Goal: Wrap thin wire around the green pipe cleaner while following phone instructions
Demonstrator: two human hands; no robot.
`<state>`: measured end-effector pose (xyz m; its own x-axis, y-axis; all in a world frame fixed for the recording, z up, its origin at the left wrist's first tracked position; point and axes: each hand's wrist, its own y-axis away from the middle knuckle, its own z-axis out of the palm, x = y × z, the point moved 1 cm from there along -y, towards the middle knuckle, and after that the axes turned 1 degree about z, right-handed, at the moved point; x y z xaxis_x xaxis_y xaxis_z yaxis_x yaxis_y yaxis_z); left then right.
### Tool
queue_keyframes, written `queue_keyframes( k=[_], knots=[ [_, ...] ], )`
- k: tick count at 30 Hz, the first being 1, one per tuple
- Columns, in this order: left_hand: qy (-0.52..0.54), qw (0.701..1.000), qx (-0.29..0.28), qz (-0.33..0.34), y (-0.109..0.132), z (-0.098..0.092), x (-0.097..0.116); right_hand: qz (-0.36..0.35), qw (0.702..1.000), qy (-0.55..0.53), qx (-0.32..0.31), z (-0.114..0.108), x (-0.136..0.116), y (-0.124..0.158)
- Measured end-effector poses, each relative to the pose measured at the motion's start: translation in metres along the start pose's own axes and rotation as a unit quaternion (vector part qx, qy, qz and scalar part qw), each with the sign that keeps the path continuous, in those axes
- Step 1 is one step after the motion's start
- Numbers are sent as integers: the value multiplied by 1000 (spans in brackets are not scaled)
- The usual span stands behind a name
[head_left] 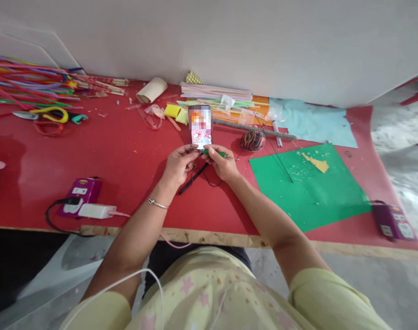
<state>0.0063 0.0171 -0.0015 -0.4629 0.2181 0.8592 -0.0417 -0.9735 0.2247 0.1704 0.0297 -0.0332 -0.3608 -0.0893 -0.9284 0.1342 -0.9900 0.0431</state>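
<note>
One slim green piece (222, 155) ran crosswise, pinched in the right hand (224, 165); the left hand (180, 164), hold unclear, was just beside its left end.

This looks like a craft workspace, though whether in a home or a workshop is unclear. A red-covered table (126, 151) with a rough wooden edge stands against a pale wall (229, 41), strewn with colourful strands (33, 85), scissors (40, 110), a multicoloured yarn ball (252, 140), a cardboard tube (152, 90), a green sheet (305, 192) and scraps.
</note>
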Motion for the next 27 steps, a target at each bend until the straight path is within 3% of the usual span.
queue_keyframes(
  k=[27],
  knots=[
    [-7,1000,5,-2,0,0,0,-13,1000,-7,-11,-1,1,-1]
  ],
)
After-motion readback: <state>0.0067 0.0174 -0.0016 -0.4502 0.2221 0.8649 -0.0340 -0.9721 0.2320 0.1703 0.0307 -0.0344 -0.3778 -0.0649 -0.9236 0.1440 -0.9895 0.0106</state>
